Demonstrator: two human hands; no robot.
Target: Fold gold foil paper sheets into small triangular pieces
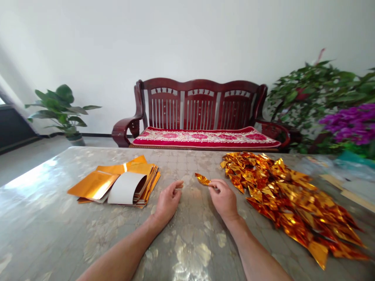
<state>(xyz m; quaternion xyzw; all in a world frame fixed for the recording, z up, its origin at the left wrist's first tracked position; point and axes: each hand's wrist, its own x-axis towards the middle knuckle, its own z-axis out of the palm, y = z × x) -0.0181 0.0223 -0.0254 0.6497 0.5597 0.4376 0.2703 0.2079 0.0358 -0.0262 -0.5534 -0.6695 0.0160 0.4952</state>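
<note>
In the middle of the view, my right hand (pixel 224 198) pinches one end of a small folded piece of gold foil paper (pixel 202 179), whose pointed tip sticks out to the left above the table. Facing it across a short gap is my left hand (pixel 169 198), fingers curled in and closed, with nothing visible in them. To the left of that hand lies a stack of gold foil sheets (pixel 96 183), with a curled pale grey sheet (pixel 125 189) on top at its near side. A big heap of folded gold foil pieces (pixel 281 195) spreads out on the right, beside my right hand.
The table (pixel 187 249) has a glossy, flower-patterned cover. Clear plastic and cardboard (pixel 348 187) lie at its right edge. Beyond stands a dark red wooden bench (pixel 199 105) with a red and white cushion. Plants stand at left (pixel 63 107) and right (pixel 310 89).
</note>
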